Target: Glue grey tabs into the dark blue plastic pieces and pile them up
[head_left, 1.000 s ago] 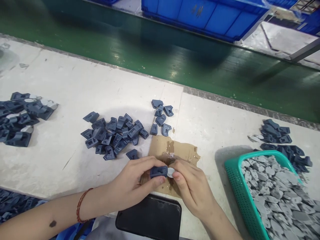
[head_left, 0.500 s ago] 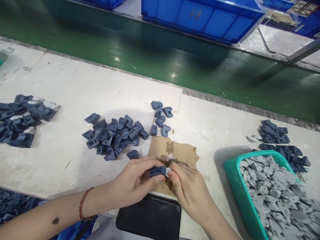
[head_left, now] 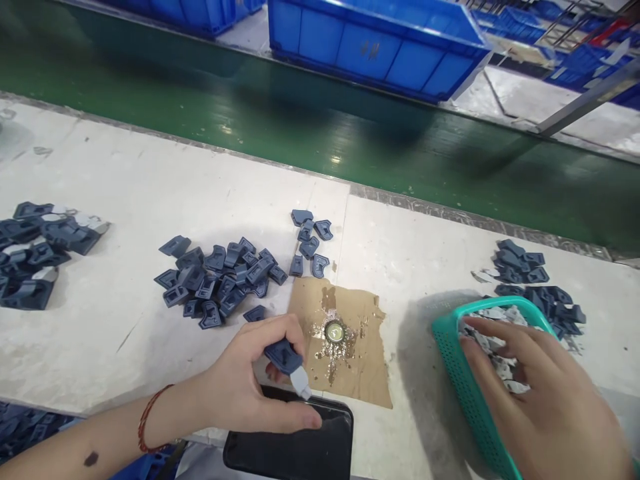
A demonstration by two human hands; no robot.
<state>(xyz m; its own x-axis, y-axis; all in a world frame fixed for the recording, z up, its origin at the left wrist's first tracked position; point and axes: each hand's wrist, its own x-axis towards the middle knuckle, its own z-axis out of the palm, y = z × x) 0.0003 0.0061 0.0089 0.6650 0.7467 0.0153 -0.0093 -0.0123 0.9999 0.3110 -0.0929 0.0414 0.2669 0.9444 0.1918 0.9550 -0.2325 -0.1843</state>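
Observation:
A dark blue piece (head_left: 283,356) with a light grey piece (head_left: 301,382) sticking out of its end is held in my left hand (head_left: 255,387), above the black phone (head_left: 287,437). My right hand (head_left: 540,393) reaches over the green basket (head_left: 467,393), its thumb and fingers apart at the light grey pieces (head_left: 517,315) inside; nothing shows between them. On the brown cardboard (head_left: 370,360) lies a small round cap (head_left: 335,331) with clear liquid in and around it.
Dark blue pieces lie in a middle heap (head_left: 220,277), a small group (head_left: 309,248), a left heap (head_left: 30,247) and a right heap (head_left: 545,303). Beyond the table's far edge are a green strip (head_left: 250,133) and a blue bin (head_left: 370,47).
My right hand has left the grey piece and moved right to the basket. My left hand has tilted the joined pieces downward and its thumb has spread. The cap is now uncovered.

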